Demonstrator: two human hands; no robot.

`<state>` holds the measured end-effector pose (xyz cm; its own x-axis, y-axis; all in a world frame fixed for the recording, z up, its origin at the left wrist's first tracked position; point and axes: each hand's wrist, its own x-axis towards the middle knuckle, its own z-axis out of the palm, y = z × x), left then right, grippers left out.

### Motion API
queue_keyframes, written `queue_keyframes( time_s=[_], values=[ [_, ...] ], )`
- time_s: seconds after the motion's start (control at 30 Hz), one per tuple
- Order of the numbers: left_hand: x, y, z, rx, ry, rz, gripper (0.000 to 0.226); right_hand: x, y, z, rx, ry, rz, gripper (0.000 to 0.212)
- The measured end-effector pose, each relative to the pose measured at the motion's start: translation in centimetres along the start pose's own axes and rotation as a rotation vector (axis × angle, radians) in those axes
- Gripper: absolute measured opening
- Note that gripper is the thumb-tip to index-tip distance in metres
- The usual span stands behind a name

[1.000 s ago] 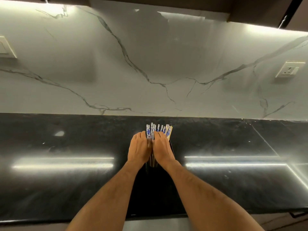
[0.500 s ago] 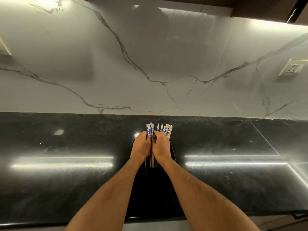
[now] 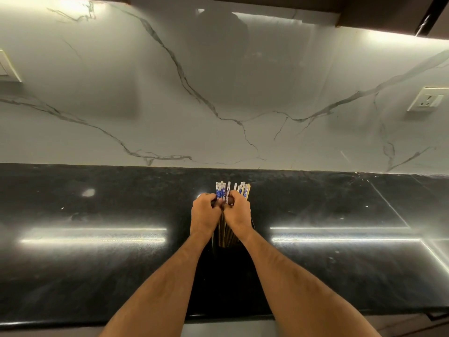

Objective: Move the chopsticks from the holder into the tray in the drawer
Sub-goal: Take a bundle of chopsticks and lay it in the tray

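Note:
A bundle of chopsticks (image 3: 222,190) with blue-and-white patterned tops and wooden shafts stands upright in a dark holder (image 3: 216,248) on the black countertop. My left hand (image 3: 203,216) and my right hand (image 3: 237,214) press together around the bundle, fingers curled closed on it just below the patterned tops. The wooden shafts show between my wrists. Most of the holder is hidden by my hands and its dark colour against the counter. The drawer and its tray are out of view.
The glossy black countertop (image 3: 97,263) runs left to right, its front edge near the bottom. A white marble backsplash (image 3: 218,93) rises behind. A wall socket (image 3: 428,100) sits at the right, a switch plate (image 3: 7,69) at the far left.
Both hands have curled tighter around the chopstick bundle, fingers going from laid flat to gripping. The view has shifted slightly.

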<state>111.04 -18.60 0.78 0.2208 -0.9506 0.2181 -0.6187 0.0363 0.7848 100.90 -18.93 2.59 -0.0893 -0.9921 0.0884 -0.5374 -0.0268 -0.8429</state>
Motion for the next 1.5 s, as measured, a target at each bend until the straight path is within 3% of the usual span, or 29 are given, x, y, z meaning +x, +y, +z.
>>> queue_keyframes(
  time_s=[0.47, 0.67, 0.87, 1.07, 1.17, 1.23, 1.33, 1.43, 1.5],
  values=[
    [-0.7, -0.8, -0.1, -0.096, -0.049, -0.057, 0.022, -1.2, 0.2, -1.7, 0.327, -0.311, 0.03, 0.027],
    [-1.1, -1.0, -0.3, -0.188, -0.088, -0.1, 0.028, -1.3, -0.1, -1.1, 0.219, -0.211, 0.087, 0.037],
    [-1.4, -0.5, -0.7, -0.171, 0.062, -0.072, 0.016, -1.2, -0.2, -1.0, 0.151, -0.108, 0.103, 0.029],
    [-1.9, 1.4, -1.8, -0.371, 0.171, -0.072, 0.016, -0.1, -2.3, -3.4, 0.215, -0.032, 0.064, 0.023],
    [-1.5, 3.5, -2.7, -0.551, -0.014, -0.061, 0.017, 0.8, -4.1, -5.7, 0.298, 0.004, 0.034, 0.021],
    [-1.3, 4.8, -3.3, -0.674, -0.273, -0.08, 0.021, 1.0, -5.6, -7.4, 0.382, -0.006, 0.021, 0.022],
    [-1.5, 6.3, -4.3, -0.675, -0.596, -0.07, 0.027, 0.6, -7.4, -9.7, 0.456, -0.07, -0.019, 0.027],
    [-2.4, 7.0, -4.8, -0.706, -0.663, -0.107, 0.027, -0.5, -8.0, -11.3, 0.418, -0.147, -0.095, 0.033],
    [-3.5, 7.5, -5.1, -0.708, -0.677, -0.135, 0.026, -1.3, -8.1, -12.1, 0.417, -0.181, -0.145, 0.057]
  ],
)
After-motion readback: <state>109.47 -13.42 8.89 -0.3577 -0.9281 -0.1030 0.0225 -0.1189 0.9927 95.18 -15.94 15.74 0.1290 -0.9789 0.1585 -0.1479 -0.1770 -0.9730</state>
